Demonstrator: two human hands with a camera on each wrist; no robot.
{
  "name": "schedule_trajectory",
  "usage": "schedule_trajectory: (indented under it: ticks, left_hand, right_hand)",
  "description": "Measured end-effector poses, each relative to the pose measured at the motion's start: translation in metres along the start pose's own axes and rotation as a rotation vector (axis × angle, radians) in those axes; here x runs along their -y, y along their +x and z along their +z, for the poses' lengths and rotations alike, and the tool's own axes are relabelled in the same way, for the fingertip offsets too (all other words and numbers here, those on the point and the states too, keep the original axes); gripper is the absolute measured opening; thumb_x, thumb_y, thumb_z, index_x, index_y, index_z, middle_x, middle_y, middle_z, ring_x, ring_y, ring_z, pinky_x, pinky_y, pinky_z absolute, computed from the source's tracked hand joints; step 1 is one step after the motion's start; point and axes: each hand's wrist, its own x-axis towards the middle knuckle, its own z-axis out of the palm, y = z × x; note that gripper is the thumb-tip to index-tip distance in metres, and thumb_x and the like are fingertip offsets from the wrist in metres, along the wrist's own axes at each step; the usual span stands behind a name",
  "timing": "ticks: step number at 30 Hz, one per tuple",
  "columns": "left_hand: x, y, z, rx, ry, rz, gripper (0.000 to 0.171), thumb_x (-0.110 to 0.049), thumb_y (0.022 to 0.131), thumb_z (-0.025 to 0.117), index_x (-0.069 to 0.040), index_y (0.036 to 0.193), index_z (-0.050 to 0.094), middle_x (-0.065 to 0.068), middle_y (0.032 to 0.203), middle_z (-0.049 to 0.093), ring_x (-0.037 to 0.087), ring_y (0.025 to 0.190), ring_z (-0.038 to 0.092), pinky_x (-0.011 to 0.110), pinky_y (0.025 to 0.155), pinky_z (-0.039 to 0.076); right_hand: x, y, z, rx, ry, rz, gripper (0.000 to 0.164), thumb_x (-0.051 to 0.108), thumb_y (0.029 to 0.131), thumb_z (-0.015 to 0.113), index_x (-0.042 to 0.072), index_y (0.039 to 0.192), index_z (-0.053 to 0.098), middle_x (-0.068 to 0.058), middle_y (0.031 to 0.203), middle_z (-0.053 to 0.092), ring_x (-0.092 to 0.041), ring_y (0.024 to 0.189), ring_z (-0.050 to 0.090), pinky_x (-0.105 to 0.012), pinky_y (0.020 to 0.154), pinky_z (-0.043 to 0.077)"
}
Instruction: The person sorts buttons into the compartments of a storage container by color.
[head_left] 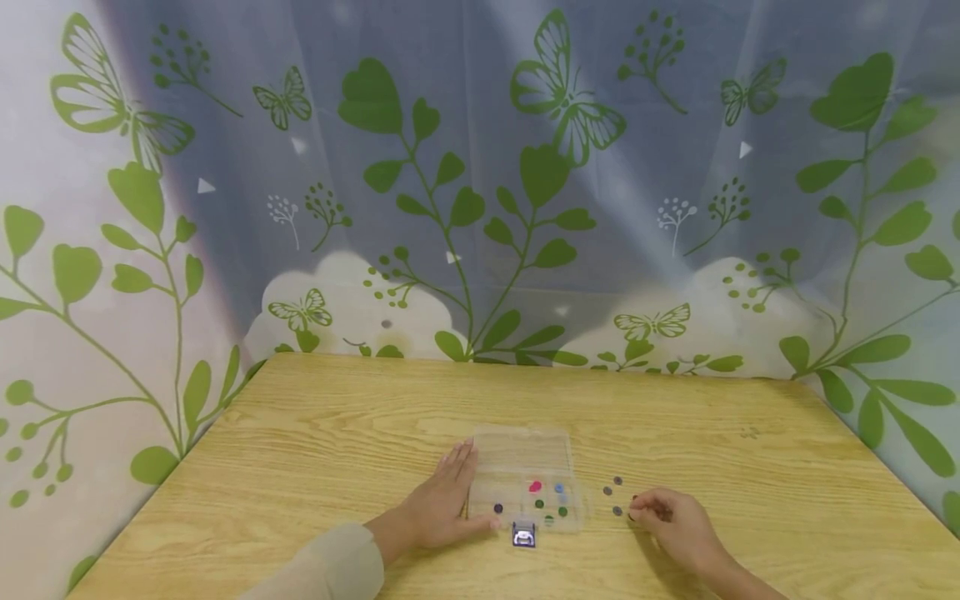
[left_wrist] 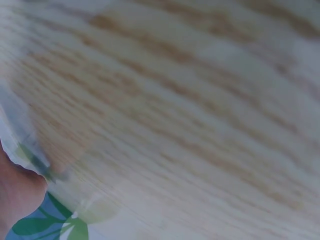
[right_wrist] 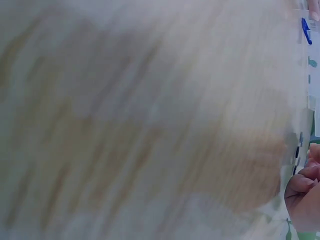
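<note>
A clear plastic compartment box [head_left: 522, 450] lies with its lid laid back on the table. Small round button-like discs sit in its compartments: a pink one [head_left: 535, 487], a blue one [head_left: 558, 488], a green one [head_left: 562, 512] and a dark one [head_left: 498, 508]. My left hand [head_left: 442, 504] rests along the box's left side, fingers straight and thumb by its front corner. To the right of the box, my right hand [head_left: 675, 525] has curled fingers, with thumb and forefinger pinching a dark disc [head_left: 632, 515], mostly hidden. Several grey discs, one nearest the hand [head_left: 617, 511], lie beside it.
A small blue-framed shiny piece [head_left: 523, 535] sits at the box's front edge. Some pale, see-through bits [head_left: 750, 432] lie far right on the wooden table [head_left: 360, 417]. A leaf-patterned curtain [head_left: 480, 208] hangs behind the table and at its sides.
</note>
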Motion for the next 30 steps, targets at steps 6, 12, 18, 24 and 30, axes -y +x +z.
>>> schedule_trajectory:
  ticks: [6,12,18,24,30]
  left_hand:
    - [0.0011,0.0008,0.0019,0.000,0.021,-0.001,0.096,-0.060,0.088,0.046,0.008,0.145,0.010,0.025,0.153,0.007,0.036,0.143,0.009,0.045,0.117,0.016]
    - [-0.0006,0.0000,-0.0001,-0.003,0.046,0.003,0.095,-0.059,0.088,0.046,0.009,0.145,0.011,0.025,0.153,0.008,0.037,0.143,0.011,0.044,0.118,0.016]
    - [-0.0036,-0.0006,-0.0031,0.000,0.062,-0.006,0.095,-0.060,0.088,0.045,0.009,0.145,0.011,0.025,0.153,0.008,0.037,0.143,0.011,0.045,0.117,0.017]
    - [-0.0038,-0.0003,-0.0035,-0.003,0.083,-0.002,0.095,-0.060,0.088,0.044,0.009,0.145,0.011,0.026,0.153,0.008,0.038,0.142,0.012,0.045,0.117,0.018]
    - [-0.0043,-0.0007,-0.0037,-0.001,0.078,-0.008,0.096,-0.061,0.088,0.044,0.008,0.145,0.010,0.025,0.153,0.007,0.038,0.142,0.011,0.045,0.117,0.017]
  right_hand:
    - [-0.0032,0.0001,0.0007,-0.012,-0.058,0.022,0.007,0.006,0.083,0.066,0.002,0.088,0.067,-0.003,0.082,0.064,-0.004,0.061,0.042,-0.018,0.051,0.039]
    - [-0.0040,0.0016,0.0025,-0.018,-0.096,0.000,0.009,0.006,0.080,0.069,0.002,0.088,0.066,0.001,0.074,0.058,-0.003,0.061,0.041,-0.016,0.052,0.038]
    - [-0.0041,0.0024,0.0040,-0.010,-0.120,0.004,0.007,0.002,0.079,0.068,0.003,0.086,0.065,0.001,0.070,0.053,-0.004,0.061,0.041,-0.016,0.052,0.038]
    - [-0.0034,0.0031,0.0045,-0.008,-0.121,0.002,0.006,0.000,0.079,0.068,0.002,0.084,0.065,0.001,0.070,0.053,-0.004,0.061,0.041,-0.016,0.052,0.037]
    - [-0.0019,0.0024,0.0024,-0.007,-0.119,0.006,0.006,0.002,0.080,0.067,0.002,0.086,0.065,0.000,0.075,0.058,-0.004,0.064,0.044,-0.015,0.055,0.040]
